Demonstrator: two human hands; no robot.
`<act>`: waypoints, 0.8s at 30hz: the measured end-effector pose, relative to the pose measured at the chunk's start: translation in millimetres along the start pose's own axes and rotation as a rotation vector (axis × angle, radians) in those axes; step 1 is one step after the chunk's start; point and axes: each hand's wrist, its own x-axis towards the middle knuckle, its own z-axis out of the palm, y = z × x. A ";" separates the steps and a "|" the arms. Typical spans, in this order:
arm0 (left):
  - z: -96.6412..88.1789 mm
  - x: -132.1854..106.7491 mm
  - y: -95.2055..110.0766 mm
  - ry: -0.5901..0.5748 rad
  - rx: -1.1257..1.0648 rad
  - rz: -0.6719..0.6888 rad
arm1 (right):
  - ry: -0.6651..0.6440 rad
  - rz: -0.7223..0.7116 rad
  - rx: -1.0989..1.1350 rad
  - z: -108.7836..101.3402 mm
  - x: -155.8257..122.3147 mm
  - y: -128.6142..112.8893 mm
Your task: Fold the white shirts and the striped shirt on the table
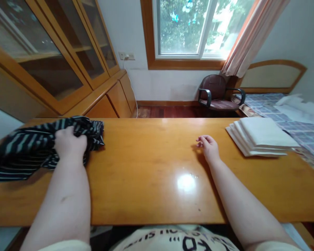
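A dark striped cloth (pixel 23 148) lies bunched at the left end of the wooden table (pixel 157 195). My left hand (pixel 69 141) is closed on its right part, fingers dug into the fabric. Near the table's middle, my right hand (pixel 208 146) rests on the wood with its fingers loosely curled and nothing in it. A stack of folded white cloths (pixel 261 136) sits at the right end, an arm's reach from my right hand.
A maroon armchair (pixel 218 92) stands beyond the table under the window (pixel 196 28). Glass-fronted wooden cabinets (pixel 54 59) line the left wall. A bed with a blue patterned sheet (pixel 298 125) and white papers lies to the right.
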 end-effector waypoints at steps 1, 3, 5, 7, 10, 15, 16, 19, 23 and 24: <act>14.7 -0.5 -6.1 -0.135 0.121 0.016 | 0.003 -0.028 -0.052 -0.4 -1.5 -1.5; 41.4 -1.0 -19.3 -0.255 0.237 0.039 | 0.049 -0.142 -0.218 -9.1 -2.1 -11.1; 57.8 1.4 -31.4 -0.279 0.266 0.030 | 0.166 -0.305 -0.463 -30.8 3.0 -29.5; 61.3 6.3 -38.7 -0.322 0.272 0.029 | 0.350 -0.419 -0.700 -63.3 15.4 -51.5; 49.5 9.9 -36.1 -0.342 0.263 0.039 | 0.486 -0.324 -0.909 -116.8 43.9 -72.1; 32.9 -14.0 -12.0 -0.151 0.186 0.121 | 0.437 -0.200 -1.108 -168.2 80.5 -55.8; 32.9 -22.6 -7.4 -0.137 0.159 0.170 | 0.423 -0.184 -1.132 -172.0 83.1 -52.8; 35.1 -50.3 6.8 -0.173 0.081 0.328 | 0.418 -0.097 -1.187 -176.3 80.4 -63.0; 33.2 -86.1 34.0 -0.290 -0.056 0.540 | 0.517 -0.247 -1.189 -166.5 51.9 -117.0; 32.3 -94.8 42.7 -0.333 -0.103 0.597 | 0.547 -0.321 -1.159 -159.8 41.9 -130.8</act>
